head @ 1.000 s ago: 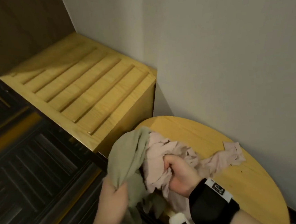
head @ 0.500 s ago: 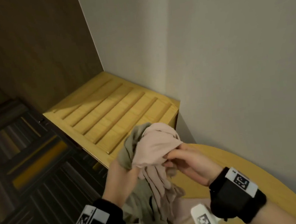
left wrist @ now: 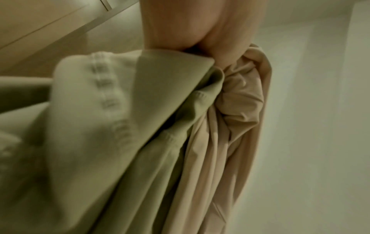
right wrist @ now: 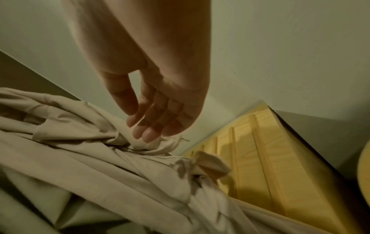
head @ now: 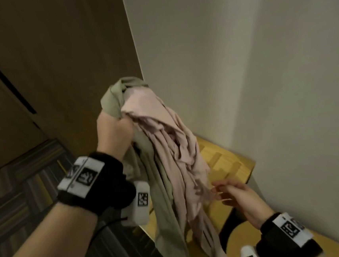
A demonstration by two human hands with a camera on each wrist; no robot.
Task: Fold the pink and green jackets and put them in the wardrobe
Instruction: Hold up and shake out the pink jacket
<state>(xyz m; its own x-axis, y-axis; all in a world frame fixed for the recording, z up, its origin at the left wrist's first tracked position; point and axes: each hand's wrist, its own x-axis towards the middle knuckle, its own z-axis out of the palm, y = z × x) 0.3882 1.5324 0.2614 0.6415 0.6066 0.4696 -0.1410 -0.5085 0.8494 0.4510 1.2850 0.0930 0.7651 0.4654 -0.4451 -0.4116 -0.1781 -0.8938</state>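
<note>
The left hand is raised above the slatted yellow wooden bench, its fingers curled tight around the bunched tops of the crumpled pink fabric jacket and the limp sage-green fabric jacket, which hang together over the bench. The right hand, lower and beside the pink cloth, has relaxed, slightly spread fingers gripping nothing.

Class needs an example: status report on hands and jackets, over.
Left hand grips pink jacket and green jacket, bunched, unfolded. Right hand open, beside hanging pink fabric. Slatted wooden bench below. Nothing blocking.
</note>
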